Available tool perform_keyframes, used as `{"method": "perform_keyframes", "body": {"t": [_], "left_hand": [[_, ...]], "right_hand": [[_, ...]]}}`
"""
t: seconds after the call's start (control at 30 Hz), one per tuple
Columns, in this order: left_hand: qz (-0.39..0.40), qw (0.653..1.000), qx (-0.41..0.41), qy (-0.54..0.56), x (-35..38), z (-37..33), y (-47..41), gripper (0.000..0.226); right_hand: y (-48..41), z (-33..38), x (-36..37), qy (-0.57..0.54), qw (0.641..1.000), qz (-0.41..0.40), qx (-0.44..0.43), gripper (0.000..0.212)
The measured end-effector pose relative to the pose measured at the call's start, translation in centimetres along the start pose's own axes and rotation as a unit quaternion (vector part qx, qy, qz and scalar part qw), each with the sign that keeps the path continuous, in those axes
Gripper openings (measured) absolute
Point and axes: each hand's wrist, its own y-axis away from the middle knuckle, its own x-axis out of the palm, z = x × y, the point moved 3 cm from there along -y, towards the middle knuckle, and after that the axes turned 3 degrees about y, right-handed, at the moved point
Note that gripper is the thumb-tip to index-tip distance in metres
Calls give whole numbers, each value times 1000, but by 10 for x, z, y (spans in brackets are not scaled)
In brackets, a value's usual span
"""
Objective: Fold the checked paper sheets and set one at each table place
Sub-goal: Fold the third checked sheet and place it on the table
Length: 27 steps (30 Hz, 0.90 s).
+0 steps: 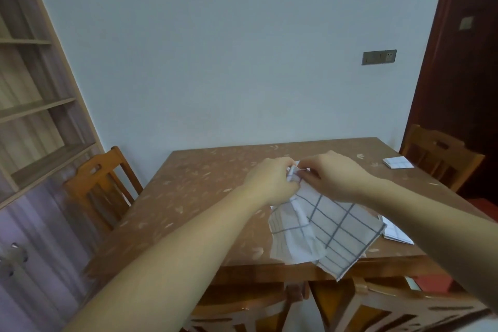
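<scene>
A white checked sheet (327,229) with grey lines hangs above the brown table (194,191), its lower corner drooping past the near edge. My left hand (270,180) and my right hand (332,175) meet at its top corner, both pinching it. A folded checked sheet (398,162) lies at the far right table place. Another checked sheet (396,233) lies flat near the right edge, partly hidden under my right forearm.
A wooden chair (101,186) stands at the table's left side and another chair (442,155) at the far right. Two chair backs (358,304) sit below the near edge. A shelf unit (35,94) fills the left wall.
</scene>
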Motion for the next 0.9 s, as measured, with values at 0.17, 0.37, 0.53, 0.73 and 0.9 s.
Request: {"method": "perform_keyframes", "body": {"t": [0.17,0.37,0.53,0.73,0.9], "left_hand": [[-51,998,-27,-13,-6,3,1,32],[3,991,-60,-122,-24,56,12,19],[31,997,-32,-64,-36,67,15,18],[85,992,27,-84,-34,33,8,22],[21,998,46,-40,-51,37,9,17]], "right_hand": [[1,15,-7,55,998,-23,-15,29],[5,4,-13,95,995,-17,-20,27],[8,-17,3,91,993,65,37,21],[5,20,18,28,998,47,-34,20],[2,18,15,17,999,23,-41,34]]}}
